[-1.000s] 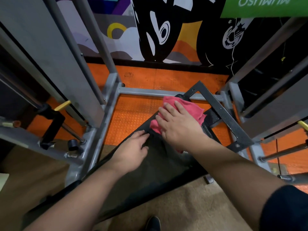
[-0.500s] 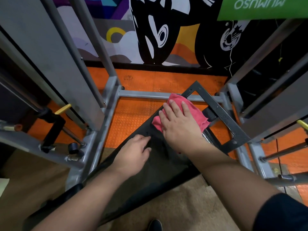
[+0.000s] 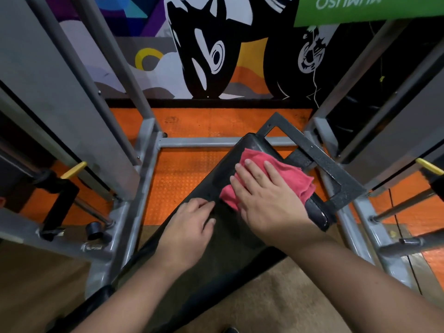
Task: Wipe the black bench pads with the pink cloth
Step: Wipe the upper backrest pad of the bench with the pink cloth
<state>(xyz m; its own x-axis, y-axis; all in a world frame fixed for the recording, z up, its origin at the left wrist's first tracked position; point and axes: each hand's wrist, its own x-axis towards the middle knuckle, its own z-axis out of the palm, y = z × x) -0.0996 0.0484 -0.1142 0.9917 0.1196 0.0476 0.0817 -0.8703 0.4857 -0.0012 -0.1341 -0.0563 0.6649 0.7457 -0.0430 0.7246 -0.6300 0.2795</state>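
Observation:
A long black bench pad (image 3: 223,255) runs diagonally from the lower left up to the middle of the view. Near its far end lies the crumpled pink cloth (image 3: 294,177). My right hand (image 3: 266,200) lies flat on the cloth with its fingers spread and presses it onto the pad. My left hand (image 3: 189,227) rests palm down on the pad just left of the cloth, fingers relaxed. Part of the cloth is hidden under my right hand.
A dark metal frame (image 3: 336,169) sticks out past the pad's far end. Grey steel uprights and a base bar (image 3: 216,141) of a rack stand on both sides. Yellow-tipped black handles (image 3: 72,170) project at left and right. The floor is orange (image 3: 187,174), with brown mat nearer me.
My right hand has pushed the pink cloth farther up the pad toward its far end. My left hand has stayed on the pad.

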